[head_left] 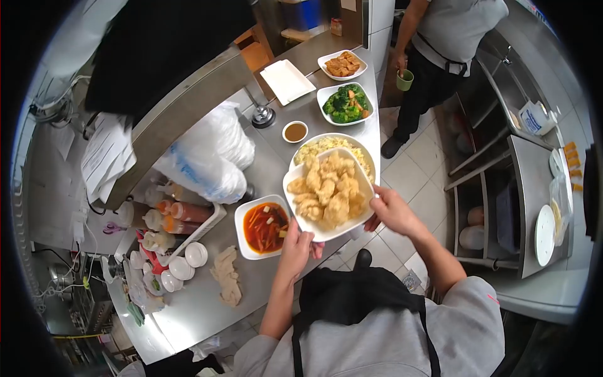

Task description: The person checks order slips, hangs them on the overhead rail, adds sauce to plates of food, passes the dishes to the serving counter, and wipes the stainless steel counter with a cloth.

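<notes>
A white bowl [347,227] of pale fried pieces [330,191] is held in both hands above the near edge of the steel counter [260,286]. The left hand [300,249] is partly closed on the near left side of the bowl, with the thumb at the rim and fingers underneath. The right hand [394,210] is partly closed on the right side; its grip is seen at the bowl's edge, and its fingertips are partly hidden.

A plate of yellow fried rice [326,144] is partly covered from view by the bowl; whether the two are in contact cannot be told. A square bowl of red soup [241,229] is located just left of the held bowl. Beyond the rice, a small cup of brown sauce [294,131], a dish of broccoli [345,103] and a dish of browned pieces [342,65] are noted. A crumpled cloth [227,276] is observed near the soup, with squeeze bottles [188,212] farther left. A green cup [404,80] is held by another person [457,28] at upper right.
</notes>
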Demonstrator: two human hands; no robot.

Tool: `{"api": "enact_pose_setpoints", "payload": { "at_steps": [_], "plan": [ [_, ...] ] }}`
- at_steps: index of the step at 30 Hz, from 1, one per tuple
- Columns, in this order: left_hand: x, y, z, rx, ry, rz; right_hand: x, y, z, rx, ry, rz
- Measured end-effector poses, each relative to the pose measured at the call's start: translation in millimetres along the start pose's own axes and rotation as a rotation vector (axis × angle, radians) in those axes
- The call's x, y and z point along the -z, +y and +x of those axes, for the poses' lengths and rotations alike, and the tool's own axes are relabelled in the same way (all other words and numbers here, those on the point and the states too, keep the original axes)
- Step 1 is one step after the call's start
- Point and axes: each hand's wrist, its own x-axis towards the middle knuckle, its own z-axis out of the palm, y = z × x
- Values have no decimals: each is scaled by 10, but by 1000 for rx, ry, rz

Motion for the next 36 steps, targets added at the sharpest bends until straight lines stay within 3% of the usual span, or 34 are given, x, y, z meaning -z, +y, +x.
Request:
{"api": "enact_pose_setpoints", "payload": {
  "at_steps": [5, 12, 18, 29, 36],
  "plan": [
    [-445, 243, 493, -69, -15, -50, 763, -221, 544, -7, -25, 21],
    [-245, 331, 521, -260, 154, 80, 1509, -595, 1526, 13, -9, 72],
    [-128, 333, 545, -254, 434, 62, 2060, -915, 2803, 129, 96, -1],
    [-856, 267, 309, -222, 1148, 94, 2848, -1039, 5252, 103, 61, -91],
    [-1220, 37, -146, -242, 1529, 31, 2986, -845, 5827, 15, 109, -53]
  ]
}}
